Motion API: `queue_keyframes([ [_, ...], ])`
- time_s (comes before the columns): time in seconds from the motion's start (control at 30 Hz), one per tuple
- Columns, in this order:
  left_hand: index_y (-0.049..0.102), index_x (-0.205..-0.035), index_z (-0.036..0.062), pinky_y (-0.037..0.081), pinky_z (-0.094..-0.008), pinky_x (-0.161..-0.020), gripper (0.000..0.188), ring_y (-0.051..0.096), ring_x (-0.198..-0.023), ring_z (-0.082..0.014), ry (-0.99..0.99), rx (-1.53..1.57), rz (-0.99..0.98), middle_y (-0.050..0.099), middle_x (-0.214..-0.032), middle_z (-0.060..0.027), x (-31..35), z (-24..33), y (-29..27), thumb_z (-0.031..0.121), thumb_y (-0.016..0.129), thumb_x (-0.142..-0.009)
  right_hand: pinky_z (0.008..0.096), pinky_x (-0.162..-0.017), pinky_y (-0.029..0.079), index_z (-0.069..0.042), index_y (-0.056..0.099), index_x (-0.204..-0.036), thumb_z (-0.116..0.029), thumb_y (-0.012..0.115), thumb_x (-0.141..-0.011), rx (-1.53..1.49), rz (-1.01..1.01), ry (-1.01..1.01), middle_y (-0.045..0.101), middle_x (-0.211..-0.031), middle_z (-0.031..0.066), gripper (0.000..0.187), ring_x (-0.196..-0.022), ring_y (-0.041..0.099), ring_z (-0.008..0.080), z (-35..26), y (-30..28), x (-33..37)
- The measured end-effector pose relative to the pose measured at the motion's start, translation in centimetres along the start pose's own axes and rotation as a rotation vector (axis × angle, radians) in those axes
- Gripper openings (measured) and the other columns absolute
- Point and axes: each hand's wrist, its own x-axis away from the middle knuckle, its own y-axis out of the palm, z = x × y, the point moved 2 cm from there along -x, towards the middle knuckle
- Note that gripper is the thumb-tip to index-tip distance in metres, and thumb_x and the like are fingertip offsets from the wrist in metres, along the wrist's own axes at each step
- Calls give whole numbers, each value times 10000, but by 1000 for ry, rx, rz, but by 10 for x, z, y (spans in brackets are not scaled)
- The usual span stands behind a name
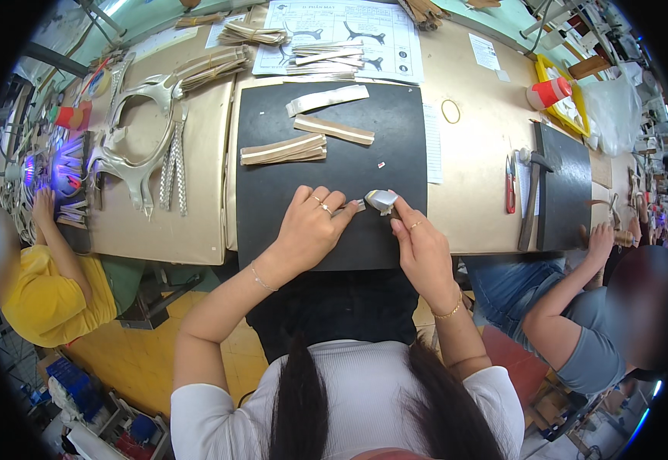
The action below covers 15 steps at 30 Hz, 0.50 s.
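Silvery piece [381, 200] pinched in your right hand [427, 241] above the black mat [403, 138], your left hand [309, 222] nipping a short strip [361, 205] just beside it: seemingly a lining-up step, and the next move calls for steady fingertips.

hammer [530, 192] beside red-handled tool [510, 193]; yellow tray [575, 122] farther back (thin yellowish loop [443, 114] leftward).

Silver piece [382, 200] — plain black mat [342, 170]
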Motion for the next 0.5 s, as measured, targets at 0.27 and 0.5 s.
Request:
queue_keyframes([
  [0.27, 755, -1014, 51, 397, -338, -725, 199, 545, -775, -168, 182, -143, -56, 560, -814, -5, -6, -3, -5, 137, 738, -836, 427, -586, 519, -151, 561, -1457, -168, 604, -1020, 130, -43, -37, 588, -835, 107, 440, -640, 620, 319, -9, 1, -4],
  [0.5, 741, -964, 50, 391, -339, -698, 146, 540, -756, -170, 232, -171, -43, 540, -781, -12, -10, -3, -7, 122, 726, -837, 431, -576, 514, -155, 551, -1472, -169, 604, -1018, 175, -52, -52, 587, -832, 105, 457, -640, 625, 319, -7, 5, -6],
])
